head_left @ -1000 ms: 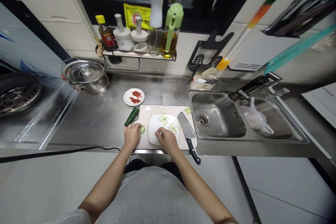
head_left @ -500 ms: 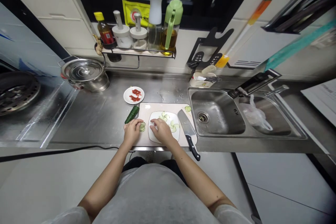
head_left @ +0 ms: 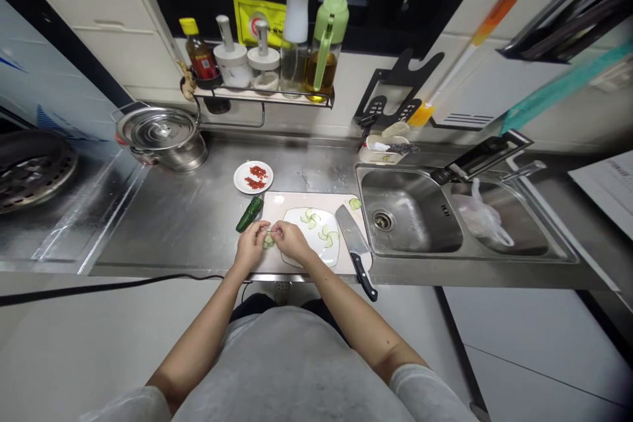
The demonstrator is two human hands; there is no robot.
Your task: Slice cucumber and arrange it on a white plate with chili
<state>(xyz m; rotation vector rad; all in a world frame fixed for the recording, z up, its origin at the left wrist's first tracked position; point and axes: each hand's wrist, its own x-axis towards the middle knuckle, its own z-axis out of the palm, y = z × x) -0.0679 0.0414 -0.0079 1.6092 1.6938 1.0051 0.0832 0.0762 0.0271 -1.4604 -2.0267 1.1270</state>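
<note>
My left hand (head_left: 250, 246) and my right hand (head_left: 291, 241) meet at the left part of the pale cutting board (head_left: 277, 202). Their fingertips pinch a thin cucumber slice, mostly hidden by the fingers, above more cucumber slices (head_left: 268, 242). Under my right wrist lies a white square plate (head_left: 307, 260), where pale green slices form two pinwheel shapes, an upper one (head_left: 310, 217) and a lower one (head_left: 328, 235). A dark green piece of cucumber (head_left: 250, 213) rests just beyond my left fingers. Right of the plate, a kitchen knife (head_left: 354, 237) lies with its black handle over the counter edge.
Behind the board stands a small plate (head_left: 240, 178) of chopped red bits. A lidded steel pot (head_left: 180, 150) is at the back left. The double sink (head_left: 410, 237) lies to the right, with a plastic bag (head_left: 482, 216) in its far basin. A condiment shelf (head_left: 267, 97) hangs above.
My right hand has moved left from over the plate to my left hand, and the fingertips now meet. More of the pinwheel slices on the plate is uncovered.
</note>
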